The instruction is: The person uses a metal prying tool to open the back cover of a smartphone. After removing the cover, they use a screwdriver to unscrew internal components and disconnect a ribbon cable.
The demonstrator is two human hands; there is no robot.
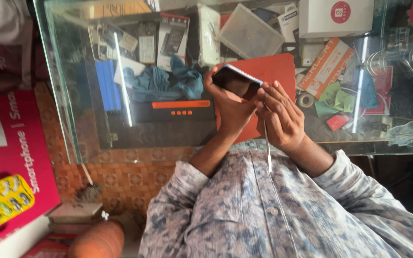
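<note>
Centre frame, left hand (230,107) grips the phone (237,79) by its edges over the red mat (278,69), right hand (283,117) pinches a thin metal tool (267,143); phone likely light, rigid, slick, fragile, best held by its rims.

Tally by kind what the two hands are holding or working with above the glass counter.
Hands: 2, left hand and right hand
Smartphone: 1, held in the left hand
Thin metal tool: 1, held in the right hand
Total: 4
</note>
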